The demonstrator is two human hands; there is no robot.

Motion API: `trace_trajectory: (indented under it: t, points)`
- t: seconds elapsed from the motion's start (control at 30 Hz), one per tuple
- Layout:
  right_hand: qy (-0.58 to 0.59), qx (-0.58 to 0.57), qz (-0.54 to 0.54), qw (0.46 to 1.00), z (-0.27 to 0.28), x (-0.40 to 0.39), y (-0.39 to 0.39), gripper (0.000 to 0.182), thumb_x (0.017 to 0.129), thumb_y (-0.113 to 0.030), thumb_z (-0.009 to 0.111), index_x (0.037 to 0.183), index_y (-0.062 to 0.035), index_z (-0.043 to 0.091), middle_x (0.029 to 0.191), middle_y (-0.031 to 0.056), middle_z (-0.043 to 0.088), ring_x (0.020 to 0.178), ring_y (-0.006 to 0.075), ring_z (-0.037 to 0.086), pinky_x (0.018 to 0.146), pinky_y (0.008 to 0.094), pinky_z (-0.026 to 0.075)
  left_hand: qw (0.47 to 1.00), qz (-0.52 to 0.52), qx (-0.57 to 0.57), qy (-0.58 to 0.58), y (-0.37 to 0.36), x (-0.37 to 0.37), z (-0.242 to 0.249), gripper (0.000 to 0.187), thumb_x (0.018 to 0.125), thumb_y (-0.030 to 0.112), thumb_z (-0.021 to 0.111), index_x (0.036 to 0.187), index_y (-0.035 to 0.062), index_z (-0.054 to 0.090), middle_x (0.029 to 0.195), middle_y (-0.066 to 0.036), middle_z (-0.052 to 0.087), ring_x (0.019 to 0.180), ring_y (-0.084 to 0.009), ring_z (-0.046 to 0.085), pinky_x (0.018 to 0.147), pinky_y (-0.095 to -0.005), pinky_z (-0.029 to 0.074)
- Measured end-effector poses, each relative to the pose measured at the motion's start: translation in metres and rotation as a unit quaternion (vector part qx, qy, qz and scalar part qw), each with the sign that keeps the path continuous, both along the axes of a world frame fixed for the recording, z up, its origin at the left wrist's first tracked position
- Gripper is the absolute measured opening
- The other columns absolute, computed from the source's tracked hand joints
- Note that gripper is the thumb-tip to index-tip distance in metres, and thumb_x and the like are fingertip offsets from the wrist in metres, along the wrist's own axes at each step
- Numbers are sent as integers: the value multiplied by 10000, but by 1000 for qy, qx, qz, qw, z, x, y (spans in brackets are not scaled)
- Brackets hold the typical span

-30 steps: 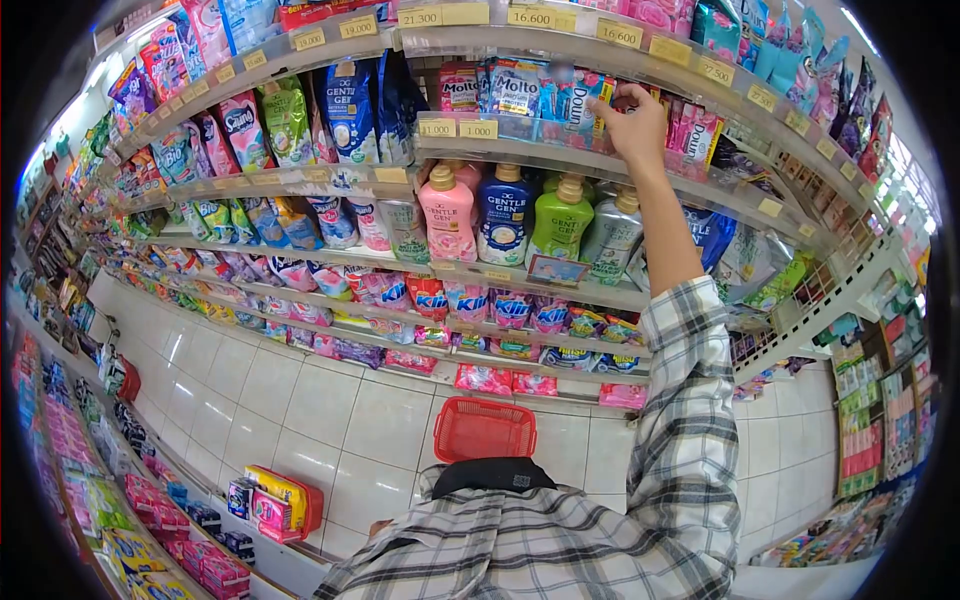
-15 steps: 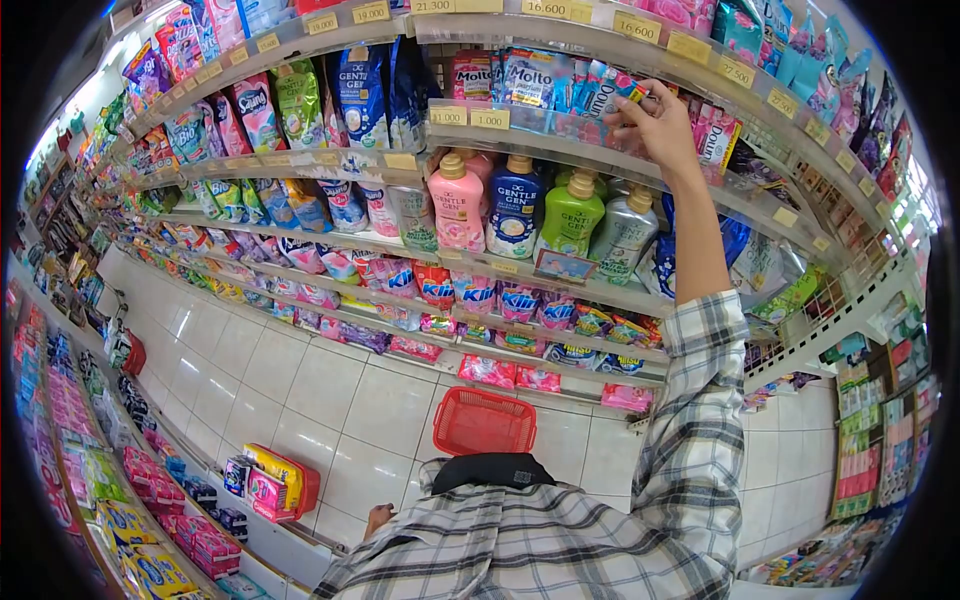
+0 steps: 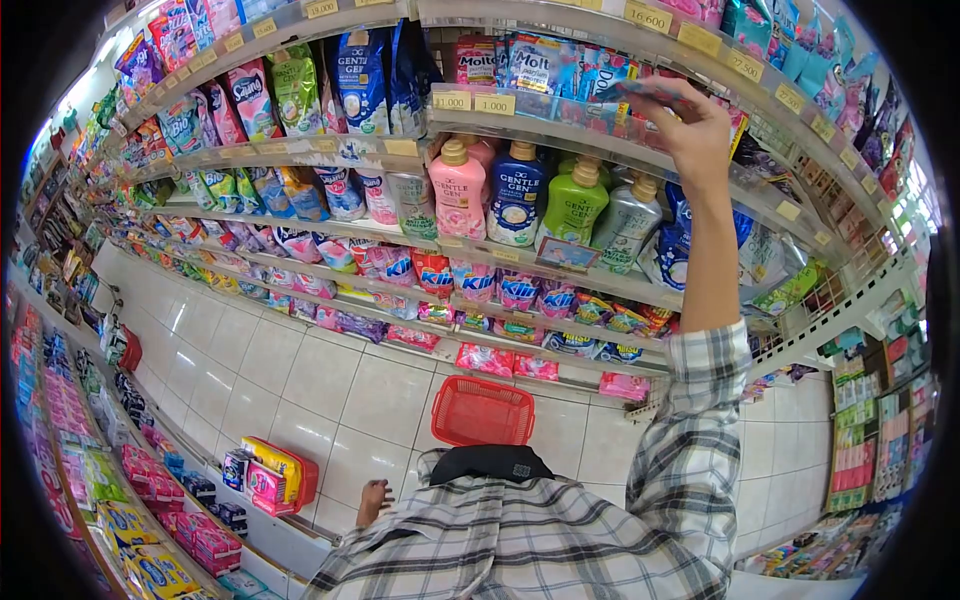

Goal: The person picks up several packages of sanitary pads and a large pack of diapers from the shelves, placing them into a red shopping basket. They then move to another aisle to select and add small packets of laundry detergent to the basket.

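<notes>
My right hand is raised at the upper shelf, its fingers closed on a flat blue sachet tilted toward me. Behind it, a clear-fronted shelf compartment holds Downy sachets, with blue Molto packets and a pink Molto packet to their left. Low at the lower left of my body, my left hand hangs with its fingers apart and nothing in it. The shelf rail runs just below my right hand.
Gentle Gen bottles line the shelf below. A red basket sits on the tiled floor in front of me. Behind to the left, another red basket holds packages. Stocked shelves stand on both sides.
My right hand has shifted slightly right, and the sachet in it has turned from upright to nearly flat. My left hand shows more, its fingers now spread. The view has shifted slightly.
</notes>
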State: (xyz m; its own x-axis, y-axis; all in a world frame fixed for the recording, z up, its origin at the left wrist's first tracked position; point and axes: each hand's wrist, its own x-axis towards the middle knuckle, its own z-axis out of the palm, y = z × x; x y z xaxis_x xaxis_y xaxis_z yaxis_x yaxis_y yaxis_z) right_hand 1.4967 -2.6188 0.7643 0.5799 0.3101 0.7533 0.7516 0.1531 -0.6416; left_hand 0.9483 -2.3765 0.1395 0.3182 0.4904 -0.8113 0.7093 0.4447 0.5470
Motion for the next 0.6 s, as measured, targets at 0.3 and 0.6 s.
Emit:
trace_trajectory:
  t: [0.3, 0.6]
  points:
    - [-23, 9, 67, 997, -44, -44, -5, 229, 733, 142, 655, 924, 20, 688, 973, 77, 605, 944, 164, 597, 821, 294, 520, 966, -94, 117, -212, 29, 175, 124, 270, 925, 273, 534, 1134, 102, 545, 1014, -95, 642, 781, -200, 647, 616, -299, 490]
    - [-52, 19, 19, 998, -29, -55, -26, 281, 696, 174, 612, 925, 30, 688, 1085, 116, 613, 988, 176, 596, 835, 299, 521, 921, -263, 149, -245, 23, 197, 70, 242, 897, 214, 539, 1092, 73, 562, 966, -87, 640, 760, -187, 642, 581, -283, 485]
